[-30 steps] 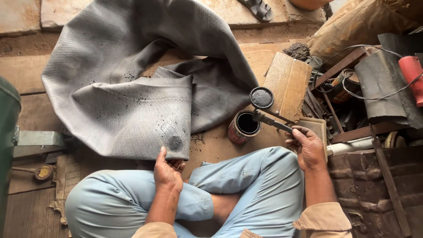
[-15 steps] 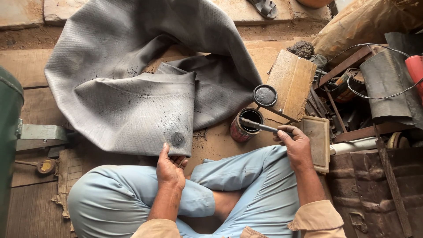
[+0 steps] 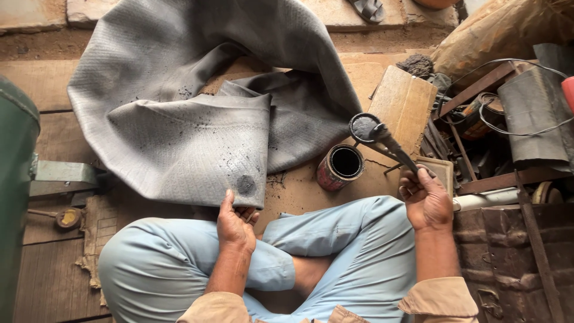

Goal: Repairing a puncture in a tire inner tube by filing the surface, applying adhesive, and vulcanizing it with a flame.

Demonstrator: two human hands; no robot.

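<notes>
Rubber inner tube (image 3: 197,137), grey and folded, lies just ahead of the left hand (image 3: 235,222), whose fingers pinch its near edge beside a dark scuffed spot (image 3: 245,184). The right hand (image 3: 426,200) grips a brush-like tool (image 3: 382,140), now lifted out of the red tin (image 3: 339,167) it was dipped in half a second ago, loaded and ready. Its tip is hard to make out.

tin (image 3: 341,167) right of rubber tube (image 3: 197,137)

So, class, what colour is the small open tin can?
Red, rusty outside, black inside; head view shows it.
</notes>
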